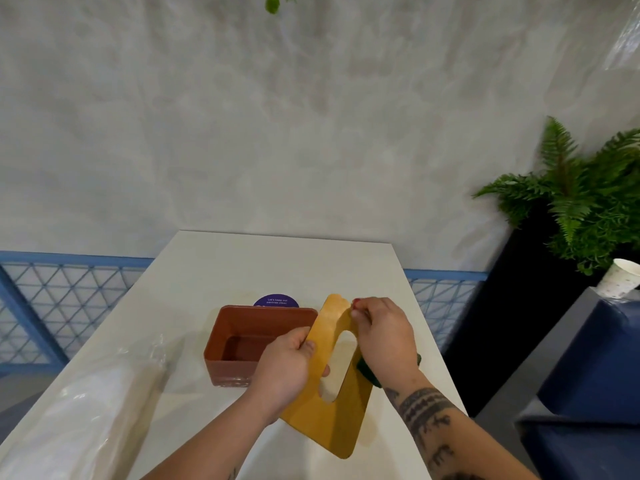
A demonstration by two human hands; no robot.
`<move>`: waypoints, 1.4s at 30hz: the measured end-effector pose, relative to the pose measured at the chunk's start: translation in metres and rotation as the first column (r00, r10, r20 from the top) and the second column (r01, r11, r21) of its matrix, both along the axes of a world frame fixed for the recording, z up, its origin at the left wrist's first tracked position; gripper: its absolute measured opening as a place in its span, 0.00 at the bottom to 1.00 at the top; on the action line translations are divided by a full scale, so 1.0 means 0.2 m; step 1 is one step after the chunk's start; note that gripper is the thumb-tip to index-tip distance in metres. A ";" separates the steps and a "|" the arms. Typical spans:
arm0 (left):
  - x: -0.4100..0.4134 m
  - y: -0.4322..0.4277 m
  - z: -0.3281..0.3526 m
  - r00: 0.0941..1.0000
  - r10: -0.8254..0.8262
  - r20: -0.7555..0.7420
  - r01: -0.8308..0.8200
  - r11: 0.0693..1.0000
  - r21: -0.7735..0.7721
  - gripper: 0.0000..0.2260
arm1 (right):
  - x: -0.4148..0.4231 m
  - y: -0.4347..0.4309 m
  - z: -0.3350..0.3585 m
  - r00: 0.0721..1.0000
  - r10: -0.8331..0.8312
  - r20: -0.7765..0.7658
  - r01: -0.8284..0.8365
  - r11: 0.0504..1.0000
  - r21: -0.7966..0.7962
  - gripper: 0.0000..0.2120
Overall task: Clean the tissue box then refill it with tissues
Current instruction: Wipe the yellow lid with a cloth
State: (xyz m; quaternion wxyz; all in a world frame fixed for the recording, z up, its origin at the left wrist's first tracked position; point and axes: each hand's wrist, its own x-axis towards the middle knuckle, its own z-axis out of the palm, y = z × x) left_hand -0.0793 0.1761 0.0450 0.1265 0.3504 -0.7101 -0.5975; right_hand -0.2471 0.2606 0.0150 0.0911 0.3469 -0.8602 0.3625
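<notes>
Wiping of the lid is judged the step in hand; the refill is not yet begun; entries follow.

1. lid (341,420): wooden, yellow, 1 oval slot; held tilted above the table (277,265), with its 6 o'clock corner lowest.
2. left hand (284,365): clenched on the lid's 9 o'clock edge; thumb tip seen at the slot.
3. right hand (384,334): fingers curled at the lid's 1 o'clock corner; green cloth (367,372) bunched under the palm and grasped against the 3 o'clock edge.
4. tissue box (228,368): brown, open, nothing seen inside; stood on the table at 10 o'clock of the lid; overlapped in view by the left hand, so contact cannot be told.
5. tissue pack (86,410): plastic-wrapped; laid at 8 o'clock on the table, near its edge.
6. purple sticker (276,301): at 12 o'clock of the box.

Risks, as judged:
- The lid is gripped firmly at 1 edge only, so a hard stroke of the cloth could twist it loose and drop it onto the box or table.
- The lowest corner could be struck on the table if the lid is lowered mid-wipe.
- The pack could be nudged off the edge by the left forearm.
- If the cloth is damp, which cannot be told, tissues loaded too soon would be wetted.
- The box interior could be left unwiped if the lid is refitted first.
</notes>
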 end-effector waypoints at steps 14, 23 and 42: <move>0.03 -0.01 0.02 0.998 -0.027 -0.049 0.030 0.998 0.058 0.14 | 0.11 -0.05 0.06 0.955 0.234 -0.183 -0.232 0.972 0.033 0.07; 0.02 0.02 0.03 0.998 -0.026 -0.050 0.029 0.998 0.060 0.12 | 0.06 -0.01 0.08 0.986 0.125 -0.110 -0.122 0.992 0.031 0.09; -0.16 0.18 -0.03 1.000 0.021 -0.019 -0.020 0.998 0.060 0.16 | -0.14 0.17 0.02 0.970 0.239 -0.042 -0.238 0.971 0.024 0.09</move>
